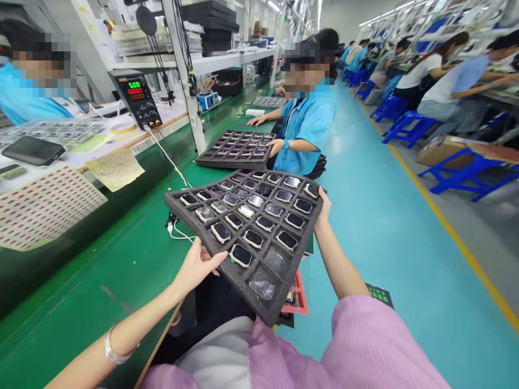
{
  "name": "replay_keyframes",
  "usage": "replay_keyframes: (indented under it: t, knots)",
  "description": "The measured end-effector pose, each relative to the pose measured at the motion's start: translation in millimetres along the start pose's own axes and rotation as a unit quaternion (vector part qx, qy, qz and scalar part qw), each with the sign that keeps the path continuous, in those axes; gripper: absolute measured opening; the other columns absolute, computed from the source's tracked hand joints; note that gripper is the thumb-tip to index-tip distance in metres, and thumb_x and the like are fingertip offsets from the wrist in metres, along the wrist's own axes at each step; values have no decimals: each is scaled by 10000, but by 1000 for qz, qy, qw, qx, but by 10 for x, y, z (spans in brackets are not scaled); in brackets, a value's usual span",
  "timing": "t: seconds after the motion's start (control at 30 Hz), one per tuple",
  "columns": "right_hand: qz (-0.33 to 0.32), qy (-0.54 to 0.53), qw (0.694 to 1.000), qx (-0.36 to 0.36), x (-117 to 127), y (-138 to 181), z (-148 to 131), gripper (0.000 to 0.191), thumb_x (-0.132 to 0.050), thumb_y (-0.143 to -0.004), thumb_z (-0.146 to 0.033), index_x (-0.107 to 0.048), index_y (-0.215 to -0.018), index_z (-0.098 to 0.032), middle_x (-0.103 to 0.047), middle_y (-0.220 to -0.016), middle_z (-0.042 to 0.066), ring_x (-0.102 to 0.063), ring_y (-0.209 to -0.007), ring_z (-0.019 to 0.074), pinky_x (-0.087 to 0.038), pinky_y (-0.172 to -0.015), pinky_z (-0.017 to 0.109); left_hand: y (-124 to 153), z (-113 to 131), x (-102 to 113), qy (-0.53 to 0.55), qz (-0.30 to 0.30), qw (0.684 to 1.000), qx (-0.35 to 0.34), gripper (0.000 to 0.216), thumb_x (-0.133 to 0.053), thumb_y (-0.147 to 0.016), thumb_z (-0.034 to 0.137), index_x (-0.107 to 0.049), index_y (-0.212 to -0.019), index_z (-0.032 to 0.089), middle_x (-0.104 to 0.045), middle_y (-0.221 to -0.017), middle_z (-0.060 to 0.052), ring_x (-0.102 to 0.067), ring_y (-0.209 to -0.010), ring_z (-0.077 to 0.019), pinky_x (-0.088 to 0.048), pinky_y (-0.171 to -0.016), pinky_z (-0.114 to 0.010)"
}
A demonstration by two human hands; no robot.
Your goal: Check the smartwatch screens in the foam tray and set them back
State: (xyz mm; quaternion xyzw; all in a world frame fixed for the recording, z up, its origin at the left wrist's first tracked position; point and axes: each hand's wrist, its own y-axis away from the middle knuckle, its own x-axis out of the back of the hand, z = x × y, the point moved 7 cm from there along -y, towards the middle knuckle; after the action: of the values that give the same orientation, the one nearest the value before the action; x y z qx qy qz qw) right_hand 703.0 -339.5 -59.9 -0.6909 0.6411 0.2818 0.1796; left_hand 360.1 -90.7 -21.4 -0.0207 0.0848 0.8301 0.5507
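A dark grey foam tray is held up in front of me, tilted, partly over my lap. Its pockets carry many smartwatch bodies with black screens and pale cases. Two pockets at the near corner hold no watch; a clear plastic bag lies in one of them. My left hand grips the near left edge, thumb on top beside a watch with a bit of green at its side. On the far right edge, my right hand is closed round the rim, its fingers partly hidden.
A co-worker in blue touches a second watch tray on the green bench. A power supply stands at the left, near a white cable. A red tray sits below mine. Blue stools line the aisle.
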Motion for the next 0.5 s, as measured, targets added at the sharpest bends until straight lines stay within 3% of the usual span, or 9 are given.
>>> replay_keyframes:
  t: [0.13,0.23,0.4,0.5]
  knots:
    - [0,-12,1000,16,91,357,-127,251,-486,-922,-356,-666,-847,-199,-713,-751,1,-684,-673,186,-582,-704,358,254,-11,25,2,-20,1000,-8,479,-762,-683,272,-460,-1046,193,-641,-832,-12,-616,-555,-136,-531,-422,-219]
    - [-4,-9,1000,24,165,683,-244,249,-483,-899,-355,-673,-882,-196,-725,-776,28,-696,-674,215,-593,-690,385,490,-32,84,-8,-34,999,-7,491,-751,-710,277,-462,-1100,201,-650,-886,-27,-615,-561,-131,-534,-447,-222]
    - [17,-24,996,87,264,1217,-511,173,-513,-881,-318,-653,-804,-251,-711,-732,-23,-682,-604,172,-599,-724,355,827,31,324,-6,0,999,-39,519,-766,-688,301,-519,-1132,194,-651,-1113,-85,-643,-988,-247,-574,-796,-309]
    - [29,-34,992,121,212,1468,-616,167,-516,-882,-303,-637,-770,-281,-703,-735,-50,-675,-617,146,-596,-712,299,975,89,598,-33,57,996,-60,511,-786,-633,310,-559,-1071,175,-654,-1141,-90,-608,-1071,-277,-537,-888,-328]
